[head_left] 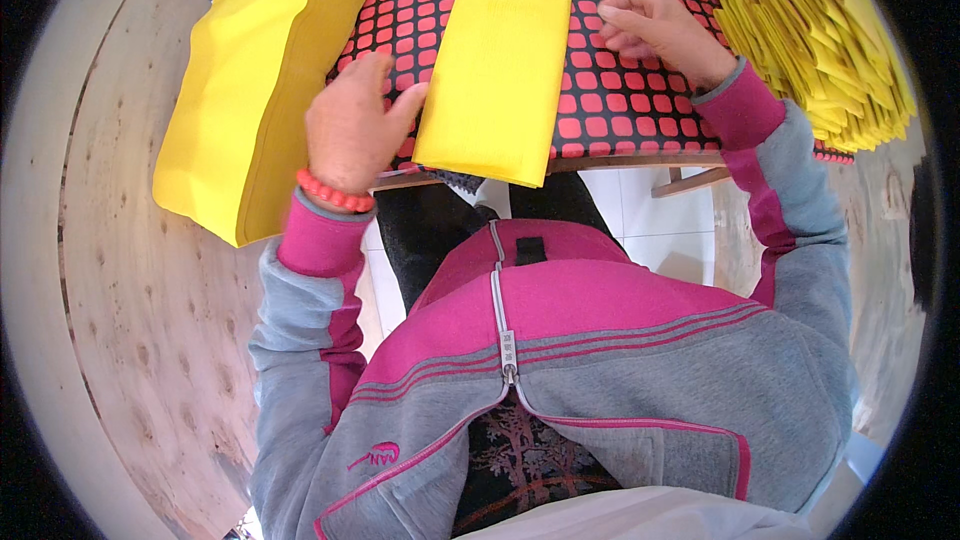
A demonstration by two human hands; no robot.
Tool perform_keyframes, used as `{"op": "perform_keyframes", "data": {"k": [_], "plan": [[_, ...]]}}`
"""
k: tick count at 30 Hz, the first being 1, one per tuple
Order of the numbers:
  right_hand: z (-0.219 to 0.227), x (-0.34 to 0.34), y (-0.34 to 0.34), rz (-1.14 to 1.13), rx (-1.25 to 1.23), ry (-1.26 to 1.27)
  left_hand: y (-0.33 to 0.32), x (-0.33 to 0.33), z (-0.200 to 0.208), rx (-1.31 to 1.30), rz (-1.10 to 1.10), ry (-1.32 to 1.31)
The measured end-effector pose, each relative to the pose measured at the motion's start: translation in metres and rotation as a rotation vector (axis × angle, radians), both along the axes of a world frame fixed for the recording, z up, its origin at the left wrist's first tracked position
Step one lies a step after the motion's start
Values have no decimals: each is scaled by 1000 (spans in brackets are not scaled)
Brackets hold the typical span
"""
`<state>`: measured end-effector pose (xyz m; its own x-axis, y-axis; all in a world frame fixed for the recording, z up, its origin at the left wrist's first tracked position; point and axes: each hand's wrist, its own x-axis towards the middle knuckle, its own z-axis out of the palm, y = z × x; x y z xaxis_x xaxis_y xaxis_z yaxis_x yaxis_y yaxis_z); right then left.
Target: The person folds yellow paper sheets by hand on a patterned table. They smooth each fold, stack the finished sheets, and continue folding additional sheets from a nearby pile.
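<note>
A long folded yellow strip [499, 60], of paper or thin cloth, lies down the middle of the table, its near end reaching past the edge. Beside its left edge is my left hand [352, 125], thumb spread toward the strip and fingers bent forward, partly hidden. I see nothing held in it, and whether the thumb tip touches the strip is hard to tell. To the right of the strip, above the patterned cloth, my right hand [662, 30] is loosely curled with thumb and fingers apart, holding nothing.
The table wears a red-and-black checked cover [625, 105]. At left lies a wide yellow sheet or stack [240, 90], hanging over the edge. Folded yellow pieces form a tall overlapping pile [800, 30] at right. A wooden panel [150, 290] stands on the left.
</note>
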<state>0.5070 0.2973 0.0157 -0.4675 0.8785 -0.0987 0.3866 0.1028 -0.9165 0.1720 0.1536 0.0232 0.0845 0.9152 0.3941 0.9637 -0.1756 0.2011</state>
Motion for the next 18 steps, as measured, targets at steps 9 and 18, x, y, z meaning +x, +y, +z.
{"op": "perform_keyframes", "data": {"k": [9, 18], "plan": [[-24, -100, 23, 325, 1154, 1, 26, 32, -27, -24, -426, 111], [-51, -122, 42, 508, 1093, -247, 23, 22, -31, -180, -475, 91]]}}
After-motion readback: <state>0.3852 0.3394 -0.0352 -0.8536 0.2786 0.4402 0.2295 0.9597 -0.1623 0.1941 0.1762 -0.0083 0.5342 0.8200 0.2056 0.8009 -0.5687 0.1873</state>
